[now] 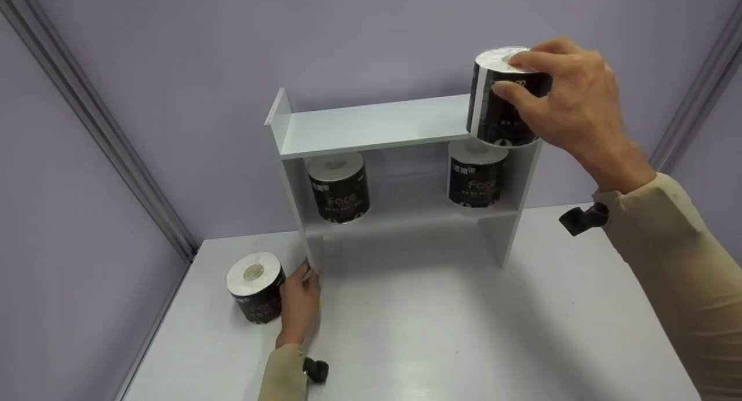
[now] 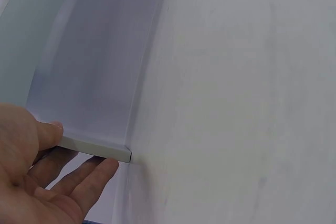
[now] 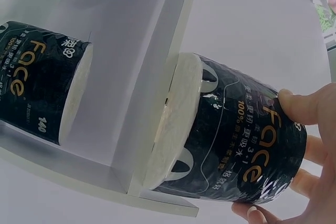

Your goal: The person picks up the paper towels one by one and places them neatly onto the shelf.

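Right hand: my right hand [image 1: 579,99] pinches the raised roll [image 1: 501,111], thumb against the wrapper's side, fingers over the pale top end and round the far side.
Raised roll: a squat cylinder in glossy black film, creased where it catches light, with gold "Face" lettering and matte white ends; I have it at the right end of the upper board [image 1: 371,123], though I cannot tell whether they touch.
Left hand: my left hand [image 1: 300,311] pinches the front edge of the left side panel [image 2: 94,149] low down, thumb on one face and fingers on the other.
Rack: thin, flat white boards with straight edges, the left side panel rising above the upper board.
Lower shelf: a left roll [image 1: 340,192] and a right roll [image 1: 476,179], both upright, stand near opposite ends in the same dark wrap.
Tabletop: smooth, pale, softly shadowed table [image 1: 417,331]; a loose roll [image 1: 255,288] stands just beside my left hand, its round core showing.
Backdrop: plain lilac-grey wall [image 1: 371,42].
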A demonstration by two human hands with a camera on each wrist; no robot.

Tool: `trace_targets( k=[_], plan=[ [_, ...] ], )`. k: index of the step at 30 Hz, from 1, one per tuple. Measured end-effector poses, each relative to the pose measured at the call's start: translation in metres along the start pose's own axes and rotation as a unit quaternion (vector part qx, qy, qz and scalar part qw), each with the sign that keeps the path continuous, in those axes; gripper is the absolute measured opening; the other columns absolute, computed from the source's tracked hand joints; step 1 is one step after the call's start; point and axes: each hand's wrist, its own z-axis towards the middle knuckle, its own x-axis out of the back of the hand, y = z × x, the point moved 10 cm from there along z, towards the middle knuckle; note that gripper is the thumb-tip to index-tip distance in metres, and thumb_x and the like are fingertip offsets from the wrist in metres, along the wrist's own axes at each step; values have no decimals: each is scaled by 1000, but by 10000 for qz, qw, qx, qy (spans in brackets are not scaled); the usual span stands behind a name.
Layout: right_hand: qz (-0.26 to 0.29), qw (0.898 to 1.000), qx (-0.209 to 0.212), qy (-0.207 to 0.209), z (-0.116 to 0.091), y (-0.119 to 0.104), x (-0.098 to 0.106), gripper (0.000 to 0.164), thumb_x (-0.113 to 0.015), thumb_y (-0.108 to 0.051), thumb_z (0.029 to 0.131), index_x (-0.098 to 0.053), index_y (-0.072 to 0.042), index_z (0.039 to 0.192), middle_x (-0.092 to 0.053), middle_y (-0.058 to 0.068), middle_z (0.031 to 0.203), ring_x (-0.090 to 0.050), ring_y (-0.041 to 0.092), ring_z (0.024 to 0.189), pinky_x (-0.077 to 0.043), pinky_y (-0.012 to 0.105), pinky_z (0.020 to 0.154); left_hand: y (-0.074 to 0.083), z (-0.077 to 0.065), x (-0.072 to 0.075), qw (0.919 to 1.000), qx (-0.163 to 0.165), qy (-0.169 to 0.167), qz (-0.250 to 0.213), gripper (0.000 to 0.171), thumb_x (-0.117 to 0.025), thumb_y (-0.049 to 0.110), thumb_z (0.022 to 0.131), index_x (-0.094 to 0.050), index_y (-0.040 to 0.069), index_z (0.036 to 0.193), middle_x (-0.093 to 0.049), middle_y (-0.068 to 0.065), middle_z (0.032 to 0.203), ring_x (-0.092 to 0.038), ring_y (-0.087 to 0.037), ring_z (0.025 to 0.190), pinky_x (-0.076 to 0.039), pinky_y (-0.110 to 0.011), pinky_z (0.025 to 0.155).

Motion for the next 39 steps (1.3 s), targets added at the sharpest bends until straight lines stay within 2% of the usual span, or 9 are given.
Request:
trace_targets(
  k=[23, 31, 36, 39],
  plan=[
    [40, 9998, -119, 182, 5, 6, -6, 43, -79, -38, 96, -77, -16, 132, -70, 15, 139, -60, 47, 129, -47, 66, 103, 0, 0, -1, 10000, 50, 24, -68, 43, -61, 7, 108, -59, 2, 151, -62, -25, 148, -68, -37, 130, -60, -49, 108],
    [162, 9996, -115, 201, 7, 6, -8, 44, -78, -39, 96, -77, -15, 132, -70, 16, 138, -59, 45, 129, -47, 64, 104, 0, 2, 1, 10000, -78, -1, 23, 45, -60, 7, 109, -54, -4, 153, -60, -26, 150, -66, -40, 132, -59, -50, 108],
    [262, 9992, -235, 176, 10, 10, -10, 44, -78, -38, 96, -77, -13, 132, -69, 16, 138, -58, 42, 130, -47, 61, 106, 0, 3, 0, 9999, -145, 41, 58, 44, -60, 6, 108, -55, -5, 151, -60, -27, 150, -66, -39, 132, -60, -50, 108],
    [327, 9986, -313, 277, 11, 14, -9, 43, -78, -36, 95, -78, -12, 130, -70, 15, 136, -60, 40, 128, -49, 55, 104, 1, 1, 0, 9998, -171, 70, 100, 44, -59, 4, 108, -55, -6, 151, -61, -26, 148, -66, -39, 132, -60, -50, 107]
  ],
)
